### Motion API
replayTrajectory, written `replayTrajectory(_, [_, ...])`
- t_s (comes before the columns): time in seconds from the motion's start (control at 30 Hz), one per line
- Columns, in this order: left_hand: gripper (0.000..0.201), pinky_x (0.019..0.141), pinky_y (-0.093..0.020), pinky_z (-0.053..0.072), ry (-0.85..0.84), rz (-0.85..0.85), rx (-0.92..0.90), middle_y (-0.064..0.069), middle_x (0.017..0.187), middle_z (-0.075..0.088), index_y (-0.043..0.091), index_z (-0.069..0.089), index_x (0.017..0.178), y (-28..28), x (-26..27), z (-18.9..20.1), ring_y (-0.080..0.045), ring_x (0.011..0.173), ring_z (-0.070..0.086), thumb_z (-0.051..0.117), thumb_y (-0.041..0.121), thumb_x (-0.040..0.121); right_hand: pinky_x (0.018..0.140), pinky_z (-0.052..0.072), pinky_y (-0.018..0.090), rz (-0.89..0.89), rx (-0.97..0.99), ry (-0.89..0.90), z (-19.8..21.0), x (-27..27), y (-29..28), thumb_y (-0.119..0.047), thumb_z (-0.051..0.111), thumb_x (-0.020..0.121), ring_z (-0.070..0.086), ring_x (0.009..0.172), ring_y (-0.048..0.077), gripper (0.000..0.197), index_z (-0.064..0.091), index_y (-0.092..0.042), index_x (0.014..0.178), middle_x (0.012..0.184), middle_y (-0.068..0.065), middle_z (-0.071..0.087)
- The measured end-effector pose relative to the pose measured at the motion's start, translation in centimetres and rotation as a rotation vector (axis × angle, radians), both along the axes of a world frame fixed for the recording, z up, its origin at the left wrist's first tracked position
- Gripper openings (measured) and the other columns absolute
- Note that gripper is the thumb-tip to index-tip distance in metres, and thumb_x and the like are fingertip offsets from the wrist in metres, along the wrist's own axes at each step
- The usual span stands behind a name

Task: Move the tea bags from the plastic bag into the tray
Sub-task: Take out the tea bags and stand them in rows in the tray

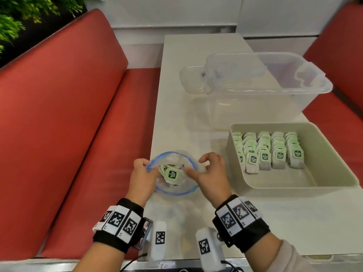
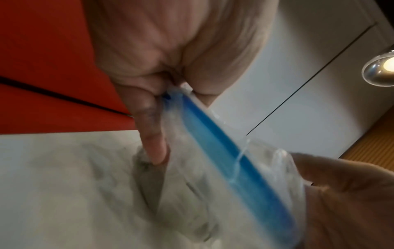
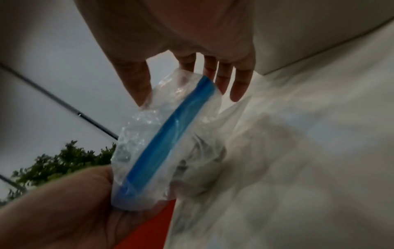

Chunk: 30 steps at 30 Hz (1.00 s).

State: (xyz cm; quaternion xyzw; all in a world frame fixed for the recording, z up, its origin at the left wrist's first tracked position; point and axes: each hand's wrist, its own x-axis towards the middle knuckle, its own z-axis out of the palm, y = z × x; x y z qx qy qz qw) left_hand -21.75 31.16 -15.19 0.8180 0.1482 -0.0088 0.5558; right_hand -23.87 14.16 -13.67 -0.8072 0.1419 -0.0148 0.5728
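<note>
left hand (image 1: 141, 174) pinches bag (image 1: 176, 191) rim at 9 o'clock | right hand (image 1: 211, 171) open, reaching in | tea bags (image 1: 171, 173) light, soft; pinch by green tag | tray (image 1: 334, 185) at 3 o'clock

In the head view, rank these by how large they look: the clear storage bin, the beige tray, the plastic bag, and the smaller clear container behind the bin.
1. Clear storage bin, largest, though farther off.
2. Beige tray.
3. Plastic bag and smaller clear container: unsure. The bag sits nearer; the bin partly hides the container.

Tea bags (image 1: 170, 174) deep in plastic bag (image 1: 188, 190) blurred, uncountable; right hand (image 1: 211, 173) fingertip smeared; wrist views motion-blurred.
</note>
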Motion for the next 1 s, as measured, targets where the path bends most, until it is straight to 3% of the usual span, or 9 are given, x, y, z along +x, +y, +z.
replayTrajectory(0.13, [0.015, 0.07, -0.039, 0.044, 0.014, -0.003, 0.042, -0.001, 0.085, 0.05, 0.009, 0.039, 0.099, -0.7, 0.1, 0.2, -0.024, 0.078, 0.05, 0.049, 0.005, 0.087, 0.067, 0.035, 0.005, 0.031, -0.149, -0.098, -0.5, -0.6, 0.0, 0.015, 0.049, 0.068, 0.044, 0.079, -0.003, 0.04, 0.044, -0.025, 0.067, 0.099, 0.003, 0.042])
replayTrajectory(0.23, [0.026, 0.089, -0.028, 0.039, -0.216, -0.046, 0.214, -0.002, 0.122, 0.048, 0.012, 0.043, 0.096, -0.6, -0.3, 0.6, -0.019, 0.11, 0.047, 0.05, -0.007, 0.081, 0.072, 0.031, 0.004, 0.057, -0.233, -0.11, -0.5, -0.6, -0.6, 0.019, 0.043, 0.069, 0.049, 0.089, 0.008, 0.039, 0.056, -0.017, 0.06, 0.109, 0.004, 0.047])
replayTrajectory(0.37, [0.05, 0.101, -0.018, 0.032, -0.387, -0.293, 0.47, 0.012, 0.137, 0.038, 0.029, 0.059, 0.066, -0.3, -0.6, 0.6, -0.014, 0.138, 0.02, 0.043, -0.018, 0.073, 0.085, 0.036, 0.013, 0.212, -0.504, 0.055, 0.1, -0.6, -1.3, 0.011, 0.044, 0.078, 0.051, 0.118, 0.017, 0.045, 0.064, -0.015, 0.109, 0.149, 0.001, 0.026])
replayTrajectory(0.5, [0.064, 0.097, -0.03, 0.042, -0.161, -0.45, 0.764, 0.004, 0.157, 0.007, 0.038, 0.058, 0.12, -0.3, -0.7, 0.9, -0.021, 0.143, -0.001, 0.04, -0.011, 0.084, 0.101, 0.038, 0.027, 0.321, -0.573, 0.162, 1.3, -1.1, -1.0, 0.007, 0.046, 0.08, 0.04, 0.133, 0.024, 0.066, 0.035, -0.016, 0.142, 0.157, 0.006, 0.006])
replayTrajectory(0.6, [0.064, 0.097, -0.032, 0.041, -0.101, -0.454, 0.728, 0.001, 0.158, 0.003, 0.036, 0.045, 0.134, -0.7, -0.7, 1.2, -0.023, 0.141, 0.006, 0.049, -0.003, 0.082, 0.096, 0.042, 0.031, 0.36, -0.688, 0.185, 1.4, -1.2, -0.9, 0.004, 0.048, 0.081, 0.045, 0.126, 0.029, 0.065, 0.032, -0.014, 0.141, 0.157, 0.009, 0.003])
replayTrajectory(0.7, [0.071, 0.111, -0.032, 0.029, -0.034, -0.474, 0.588, -0.004, 0.156, 0.013, 0.023, 0.037, 0.14, -1.3, -0.5, 0.7, -0.022, 0.142, 0.018, 0.063, 0.006, 0.076, 0.085, 0.044, 0.039, 0.322, -0.893, 0.048, 1.8, -1.0, -0.3, -0.003, 0.058, 0.072, 0.049, 0.115, 0.032, 0.054, 0.054, -0.018, 0.125, 0.146, 0.015, 0.03])
replayTrajectory(0.8, [0.076, 0.11, -0.019, 0.021, -0.058, -0.494, 0.533, -0.007, 0.151, 0.024, 0.014, 0.037, 0.139, -1.6, -0.3, 0.3, -0.015, 0.141, 0.022, 0.07, 0.007, 0.071, 0.065, 0.046, 0.035, 0.386, -0.935, -0.259, 2.6, -0.2, 0.7, -0.002, 0.069, 0.055, 0.061, 0.082, 0.029, 0.038, 0.071, -0.017, 0.09, 0.096, 0.007, 0.062])
replayTrajectory(0.9, [0.079, 0.103, -0.008, 0.017, -0.061, -0.51, 0.502, -0.007, 0.149, 0.028, 0.011, 0.037, 0.138, -1.7, -0.3, 0.0, -0.014, 0.139, 0.025, 0.068, -0.001, 0.066, 0.079, 0.045, 0.032, 0.606, -0.848, -0.144, 2.2, 0.5, 2.2, -0.005, 0.053, 0.084, 0.058, 0.1, 0.024, 0.037, 0.061, -0.016, 0.118, 0.11, 0.004, 0.059])
replayTrajectory(1.0, [0.073, 0.102, -0.007, 0.019, -0.059, -0.523, 0.509, -0.007, 0.142, 0.037, 0.009, 0.043, 0.132, -1.8, -0.2, -0.4, -0.017, 0.137, 0.03, 0.068, 0.001, 0.063, 0.081, 0.048, 0.034, 0.64, -0.838, -0.088, 1.2, 1.0, 2.8, -0.012, 0.053, 0.087, 0.059, 0.1, 0.024, 0.043, 0.049, -0.018, 0.129, 0.114, 0.005, 0.058])
